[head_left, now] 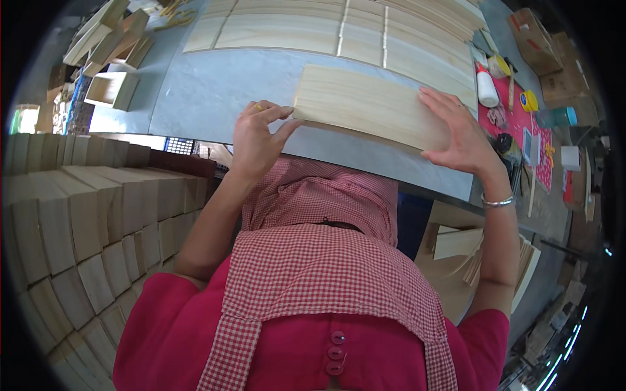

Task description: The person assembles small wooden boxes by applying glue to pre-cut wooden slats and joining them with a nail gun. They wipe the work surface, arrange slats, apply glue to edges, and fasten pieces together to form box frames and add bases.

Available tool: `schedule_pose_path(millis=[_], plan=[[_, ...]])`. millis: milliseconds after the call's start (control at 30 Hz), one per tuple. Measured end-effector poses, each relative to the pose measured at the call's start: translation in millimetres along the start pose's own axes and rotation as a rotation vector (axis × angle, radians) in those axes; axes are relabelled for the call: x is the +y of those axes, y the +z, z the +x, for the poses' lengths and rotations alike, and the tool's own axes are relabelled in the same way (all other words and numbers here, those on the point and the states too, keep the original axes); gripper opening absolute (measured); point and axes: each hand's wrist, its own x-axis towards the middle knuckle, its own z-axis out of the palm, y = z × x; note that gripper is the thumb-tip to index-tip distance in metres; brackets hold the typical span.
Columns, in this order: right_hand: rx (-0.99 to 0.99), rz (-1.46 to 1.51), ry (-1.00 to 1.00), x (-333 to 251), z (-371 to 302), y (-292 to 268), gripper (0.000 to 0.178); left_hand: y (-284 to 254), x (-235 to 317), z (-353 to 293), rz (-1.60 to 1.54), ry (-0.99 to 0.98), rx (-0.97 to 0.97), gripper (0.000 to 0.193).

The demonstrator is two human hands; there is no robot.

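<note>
Wooden board [368,107]: lying over the tabletop [215,91], near its front edge; we're judging it light, stiff.
Left hand [257,140]: touching one end; we're not telling whether it's pinching.
Right hand [460,133]: gripping both long edges.
Best hold: opposite ends.

Board [358,104]: pale bare wood, smooth-faced, matt, fine straight grain. Worktop [215,81] under the board: grey, smooth, faintly mottled, with a soft sheen. Panels [280,31] beyond the board: pale wood, matt, unvarnished in look. Open box [112,90], left of the board: plain wood, matt. Stacked pieces [88,208], nearer than the board and to its left: matt wood, visible grain. Bottle [486,90], right of the board: smooth white plastic. Carton [535,42], farther right of the board: matt brown cardboard. Apron [332,264], nearer than the board: woven checked cloth, matt, creased. Bracelet [497,202], nearer right of the board: shiny silvery metal.
</note>
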Motion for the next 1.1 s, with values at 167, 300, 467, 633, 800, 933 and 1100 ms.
schedule_pose_path(millis=[167, 300, 467, 633, 800, 933, 1100], plan=[[-0.017, -0.016, 0.003, 8, -1, 8, 0.095, 0, 4, 5, 0.164, 0.087, -0.001, 0.022], [-0.035, -0.034, 0.018, 9, -1, 14, 0.094, -3, 7, 5, 0.274, 0.147, -0.01, 0.02], [-0.053, -0.057, 0.029, 11, -1, 20, 0.098, -3, 11, 4, 0.301, 0.179, 0.002, 0.019], [-0.059, -0.045, 0.044, 10, 2, 25, 0.098, 0, 7, 3, 0.257, 0.168, 0.01, 0.016], [0.08, -0.151, 0.021, 8, -5, 35, 0.088, 1, 8, 4, 0.239, 0.189, 0.033, 0.013], [0.447, 0.0, 0.154, 5, -36, 36, 0.059, 2, 3, 1, 0.257, 0.184, 0.028, 0.016], [0.558, 0.237, 0.545, -5, -90, 67, 0.021, 2, 11, 3, 0.266, 0.159, 0.003, 0.015]])
